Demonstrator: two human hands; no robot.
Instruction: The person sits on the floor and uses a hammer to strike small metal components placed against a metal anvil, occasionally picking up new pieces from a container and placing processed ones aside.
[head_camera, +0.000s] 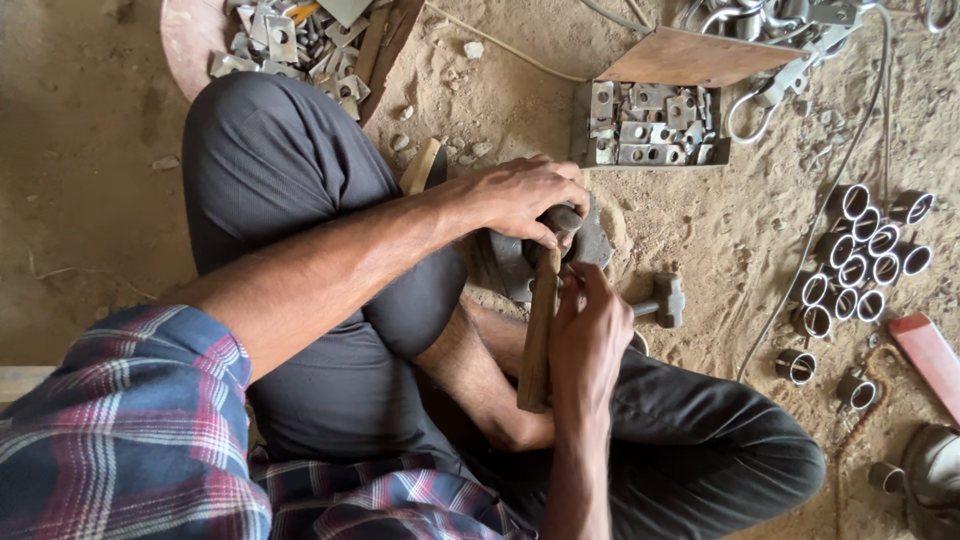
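I sit cross-legged on a sandy floor in dark trousers and a plaid shirt. My left hand (520, 197) presses down on a small metal piece, mostly hidden under its fingers, on top of a dark metal block (590, 245). My right hand (588, 325) grips the wooden handle of a hammer (540, 330) near its head, which rests at the block beside the left fingers. A second small hammer with a metal head (668, 300) lies on the sand just right of my right hand.
An open box (650, 125) of small square metal pieces stands beyond the block. A round tray (200, 40) holds more pieces at upper left. Several short metal tube rings (855, 265) lie at right, beside a cable (830, 180) and a red strip (930, 355).
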